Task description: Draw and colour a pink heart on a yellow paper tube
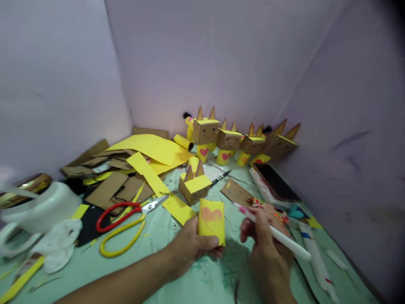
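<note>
In my left hand [193, 240] is a yellow paper-covered block [211, 232], its thumb across the lower front. A pinkish-orange heart [211, 215] is coloured on its upper face. My right hand [265, 240] grips a white marker [284, 241] with a pink tip, which points toward the block but stays apart from it. Just behind the block sits a small cardboard box head [191, 193] with a yellow top and two pointed ears. Scissors [147, 211] with one red and one yellow handle lie open to the left.
Cardboard and yellow paper scraps [148, 150] pile up at the back left. Several finished cardboard figures [205, 131] line the back wall. A phone [275, 181] lies on the right, near another white marker [316, 257]. A white mug [41, 209] and crumpled tissue [60, 245] are far left.
</note>
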Demonstrator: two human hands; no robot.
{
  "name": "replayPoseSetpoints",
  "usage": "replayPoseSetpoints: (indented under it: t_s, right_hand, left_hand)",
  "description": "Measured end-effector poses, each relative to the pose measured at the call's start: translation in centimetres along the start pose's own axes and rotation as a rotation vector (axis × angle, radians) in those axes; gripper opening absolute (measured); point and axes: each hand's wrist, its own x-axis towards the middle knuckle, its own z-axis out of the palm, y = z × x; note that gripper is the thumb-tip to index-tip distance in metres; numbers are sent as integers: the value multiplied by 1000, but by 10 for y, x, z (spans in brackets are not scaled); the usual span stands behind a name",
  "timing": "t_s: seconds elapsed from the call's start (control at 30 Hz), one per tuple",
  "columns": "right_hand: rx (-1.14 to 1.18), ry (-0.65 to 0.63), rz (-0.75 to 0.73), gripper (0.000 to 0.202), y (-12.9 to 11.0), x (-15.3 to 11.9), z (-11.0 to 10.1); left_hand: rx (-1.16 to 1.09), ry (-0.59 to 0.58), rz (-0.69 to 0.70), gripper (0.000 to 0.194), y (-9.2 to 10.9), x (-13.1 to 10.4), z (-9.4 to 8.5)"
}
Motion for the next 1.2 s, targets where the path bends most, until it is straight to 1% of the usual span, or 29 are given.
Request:
replayPoseSetpoints:
  t_s: [0.03, 0.1, 0.27, 0.43, 0.53, 0.6, 0.7, 0.9, 1.03, 1.2]
  right_hand:
    - [4, 28, 32, 37, 0, 2, 0]
    - [-29, 29, 65, 41, 0, 4, -1]
    - [-236, -31, -3, 45, -1, 6, -2]
    - [-286, -22, -30, 46, -1, 7, -3]
    - [-336, -44, -57, 47, 1, 7, -4]
    - [-359, -26, -67, 46, 2, 8, -4]
    - [-342, -14, -67, 45, 3, 7, -4]
    - [-290, -35, -59, 45, 7, 5, -2]
    - [-211, -58, -14, 49, 2, 0, 1]
    - [-181, -43, -13, 47, -3, -6, 5]
  left_hand:
    - [-8, 6, -1, 50, 0, 0, 1]
    - [-20, 19, 1, 50, 0, 0, 1]
    - [-50, 35, 4, 56, -3, 3, -2]
    - [-87, 32, -1, 61, -8, 7, -5]
    - [-95, 33, 3, 65, -9, 7, -5]
    - [-103, 32, 3, 69, -9, 7, -5]
    - [-114, 33, -2, 71, -9, 7, -5]
    - [-101, 45, 1, 69, -10, 9, -5]
    - [-79, 35, 3, 66, -7, 6, -5]
    - [-40, 15, -5, 65, -1, 2, -2]
